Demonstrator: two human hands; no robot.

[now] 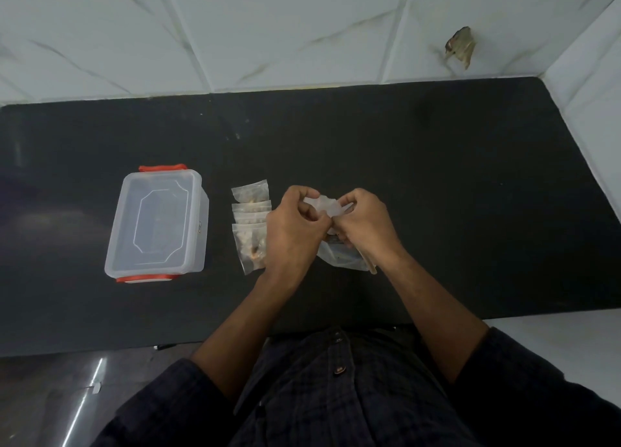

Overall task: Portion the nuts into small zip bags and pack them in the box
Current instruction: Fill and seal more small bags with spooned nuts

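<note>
Right now both my hands meet above the middle of the black counter (437, 184), working one small clear zip bag (324, 206) between them. My left hand (292, 231) has its fingers curled in, thumb and forefinger pinching the bag's near left edge. My right hand (361, 223) is curled the same way, pinching the bag from the 3 o'clock side, so the plastic bunches up between my knuckles. What is inside it I cannot tell; it shows only as pale crumpled film.

Under my right hand, toward 5 o'clock, lies a larger clear bag (342, 258) flat on the counter, with something dark inside near its top and a tan strip along its right edge. My wrist covers much of it.

Just at 9 o'clock from my left hand sits a row of small filled zip bags (250, 211), overlapping one another from 12 down to 6 o'clock, each with brownish nuts showing through the plastic. The nearest of them (250, 248) is partly hidden behind my left hand.

Farther out at 9 o'clock, well apart from the bags, stands the clear plastic box (156, 226) with its lid on and orange clips at its far and near ends.

White marbled tiles (268, 33) rise behind the counter at 12 o'clock, and my dark checked shirt (336, 396) fills 6 o'clock.
</note>
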